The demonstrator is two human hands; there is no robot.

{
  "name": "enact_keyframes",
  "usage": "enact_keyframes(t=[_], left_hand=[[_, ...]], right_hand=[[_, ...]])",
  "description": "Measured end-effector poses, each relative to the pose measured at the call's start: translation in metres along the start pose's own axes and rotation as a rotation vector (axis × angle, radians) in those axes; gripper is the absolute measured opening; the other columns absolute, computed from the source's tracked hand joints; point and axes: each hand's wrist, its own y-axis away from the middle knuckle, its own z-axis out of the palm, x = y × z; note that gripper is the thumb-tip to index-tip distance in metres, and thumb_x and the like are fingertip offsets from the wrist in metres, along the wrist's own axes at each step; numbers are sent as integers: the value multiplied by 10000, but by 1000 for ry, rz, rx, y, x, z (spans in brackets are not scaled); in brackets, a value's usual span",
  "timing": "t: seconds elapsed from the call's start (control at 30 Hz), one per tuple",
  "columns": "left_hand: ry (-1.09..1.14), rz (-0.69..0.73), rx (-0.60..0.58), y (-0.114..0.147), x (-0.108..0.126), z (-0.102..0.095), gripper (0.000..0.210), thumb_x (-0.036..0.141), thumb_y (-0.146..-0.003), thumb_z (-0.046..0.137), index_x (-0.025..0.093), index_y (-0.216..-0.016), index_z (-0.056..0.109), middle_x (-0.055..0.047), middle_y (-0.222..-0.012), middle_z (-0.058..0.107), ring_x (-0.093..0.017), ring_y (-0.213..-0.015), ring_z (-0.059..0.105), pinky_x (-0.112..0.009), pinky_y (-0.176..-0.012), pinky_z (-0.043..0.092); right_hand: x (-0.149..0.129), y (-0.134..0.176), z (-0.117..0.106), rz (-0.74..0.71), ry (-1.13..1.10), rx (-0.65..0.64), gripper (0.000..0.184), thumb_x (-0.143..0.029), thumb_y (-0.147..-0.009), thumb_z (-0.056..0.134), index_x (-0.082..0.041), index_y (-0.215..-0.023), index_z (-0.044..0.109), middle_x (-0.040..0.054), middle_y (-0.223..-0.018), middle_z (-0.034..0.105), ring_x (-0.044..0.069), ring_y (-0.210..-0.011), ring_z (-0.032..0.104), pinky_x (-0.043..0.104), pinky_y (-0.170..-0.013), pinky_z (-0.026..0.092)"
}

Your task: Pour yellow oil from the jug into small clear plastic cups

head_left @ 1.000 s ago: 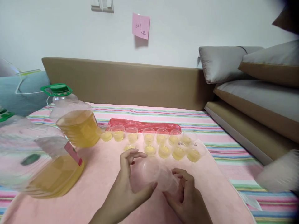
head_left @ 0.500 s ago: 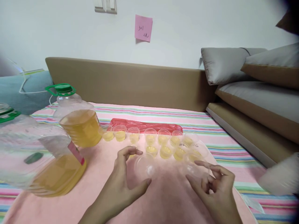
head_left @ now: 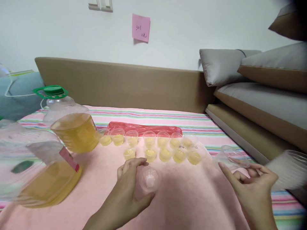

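My left hand (head_left: 134, 182) curls around a clear plastic cup (head_left: 150, 179) near the middle of the pink cloth, thumb on the near side and fingers on the far side. No yellow liquid shows in it. Out to the right, my right hand (head_left: 251, 179) pinches another clear plastic cup (head_left: 230, 156), tilted and slightly blurred. Beyond my left hand stand two rows of small clear cups holding yellow liquid, among them a front-row cup (head_left: 150, 155) and a back-row cup (head_left: 117, 137). Beside my right hand is a blurred stack of clear cups (head_left: 287, 169).
On the left stand two big clear jugs of yellow liquid, a rear jug (head_left: 76, 132) with a green cap and a nearer jug (head_left: 52, 182). A red plastic bag (head_left: 144, 129) lies behind the cups. Grey-brown cushions (head_left: 263, 92) are piled at right.
My right hand has moved right with its cup, away from the rows and towards the stack. My left hand stays around its cup. The view has shifted slightly right.
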Motion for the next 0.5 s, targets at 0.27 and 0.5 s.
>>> enact_keyframes(t=[0.27,0.5], left_hand=[[-28,60,8,-1,-6,3,713,385,-908,751,451,-1454,298,-51,-1484,474,-362,-1393,401,-693,-1168,407],[-41,74,1,-2,-9,2,719,447,-917,747,485,-1463,280,-38,-1513,453,-360,-1423,394,-716,-1181,399]], right_hand=[[40,-34,-28,82,200,174,952,-554,-541,1001,-290,-1165,332,122,-1187,638,154,-575,537,303,-504,449],[84,-54,-26,212,304,211,952,-616,-492,952,-290,-1128,323,94,-1183,664,176,-659,529,382,-686,449]])
